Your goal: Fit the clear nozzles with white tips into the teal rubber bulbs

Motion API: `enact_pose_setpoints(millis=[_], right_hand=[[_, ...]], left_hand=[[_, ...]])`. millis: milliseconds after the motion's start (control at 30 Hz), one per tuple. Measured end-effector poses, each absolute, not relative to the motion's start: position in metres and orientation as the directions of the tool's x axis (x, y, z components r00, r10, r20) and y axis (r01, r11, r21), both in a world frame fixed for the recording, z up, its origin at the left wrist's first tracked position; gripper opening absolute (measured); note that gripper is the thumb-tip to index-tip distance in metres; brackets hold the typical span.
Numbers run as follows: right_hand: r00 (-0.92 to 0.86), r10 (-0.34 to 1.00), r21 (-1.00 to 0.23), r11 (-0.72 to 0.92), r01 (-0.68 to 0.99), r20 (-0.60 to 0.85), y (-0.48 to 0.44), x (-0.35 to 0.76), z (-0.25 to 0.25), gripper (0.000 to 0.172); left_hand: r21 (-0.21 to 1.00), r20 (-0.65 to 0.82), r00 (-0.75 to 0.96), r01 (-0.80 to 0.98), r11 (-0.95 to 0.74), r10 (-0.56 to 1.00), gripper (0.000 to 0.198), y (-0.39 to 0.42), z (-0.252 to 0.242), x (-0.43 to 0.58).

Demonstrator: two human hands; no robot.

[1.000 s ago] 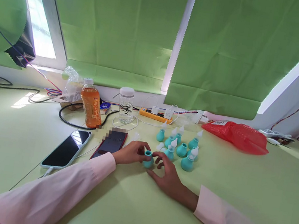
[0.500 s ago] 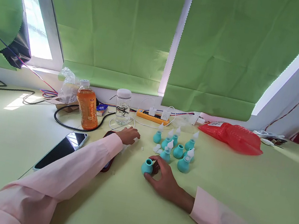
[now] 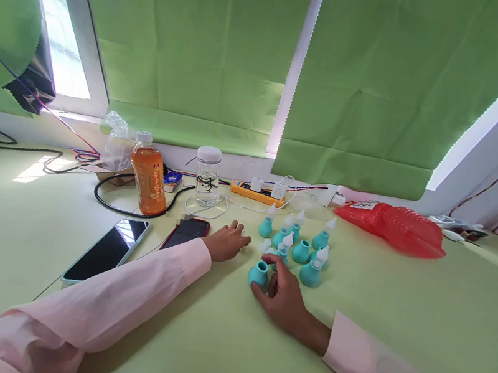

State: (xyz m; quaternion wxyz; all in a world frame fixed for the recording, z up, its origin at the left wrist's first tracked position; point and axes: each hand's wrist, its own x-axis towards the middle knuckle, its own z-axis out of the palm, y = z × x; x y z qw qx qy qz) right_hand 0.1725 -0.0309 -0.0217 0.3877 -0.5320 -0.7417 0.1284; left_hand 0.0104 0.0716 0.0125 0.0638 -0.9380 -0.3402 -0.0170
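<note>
My right hand (image 3: 284, 296) holds a teal rubber squeeze bulb (image 3: 258, 275) between thumb and forefinger; the bulb is upright on the table, its round mouth open at the top. Beyond it, my left hand (image 3: 227, 242) is low over the table with fingers curled down and together. Something whitish shows by its fingertips, too small to name. Behind my right hand stand several more teal bulbs, most with clear pointed nozzles, like this capped bulb (image 3: 311, 273). One bulb (image 3: 301, 251) among them has no nozzle. Small white pieces (image 3: 265, 246) lie beside the group.
A phone in a red case (image 3: 187, 231) lies beside my left wrist, and a larger phone (image 3: 106, 252) farther left. Behind are an orange drink bottle (image 3: 150, 180), a clear jar (image 3: 206, 183), a yellow power strip (image 3: 257, 195) with cables, and a red plastic bag (image 3: 391, 227).
My left hand has moved right, away from the red-cased phone, towards the bulbs. The bulb in my right hand has shifted slightly right and up in view. The view has shifted a little.
</note>
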Motion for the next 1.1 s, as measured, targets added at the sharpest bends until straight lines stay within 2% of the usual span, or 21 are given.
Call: enact_pose_setpoints(millis=[233, 433, 600, 733, 867, 1100], right_hand=[[-0.146, 0.869, -0.547, 0.42, 0.724, 0.473, -0.028, 0.183, -0.024, 0.04], [-0.148, 0.852, -0.536, 0.441, 0.72, 0.502, -0.033, 0.18, -0.021, 0.04], [-0.174, 0.81, -0.493, 0.494, 0.716, 0.56, -0.036, 0.179, -0.021, 0.042], [-0.151, 0.844, -0.546, 0.458, 0.702, 0.514, -0.034, 0.179, -0.021, 0.038], [-0.166, 0.849, -0.584, 0.473, 0.659, 0.501, -0.033, 0.179, -0.022, 0.035], [-0.104, 0.782, -0.577, 0.535, 0.617, 0.614, -0.032, 0.181, -0.025, 0.04]], left_hand=[[-0.145, 0.053, 0.785, 0.618, -0.773, 0.617, 0.018, 0.083, 0.003, 0.012], [-0.11, 0.086, 0.782, 0.623, -0.774, 0.617, 0.02, 0.073, 0.01, 0.012], [-0.001, 0.093, 0.746, 0.663, -0.749, 0.66, 0.021, 0.057, 0.022, 0.006], [0.099, 0.047, 0.746, 0.658, -0.746, 0.664, 0.017, 0.052, 0.018, 0.002], [0.167, 0.079, 0.739, 0.652, -0.74, 0.669, 0.02, 0.052, 0.013, 0.001], [0.312, 0.157, 0.646, 0.685, -0.658, 0.747, 0.023, 0.028, 0.013, 0.001]])
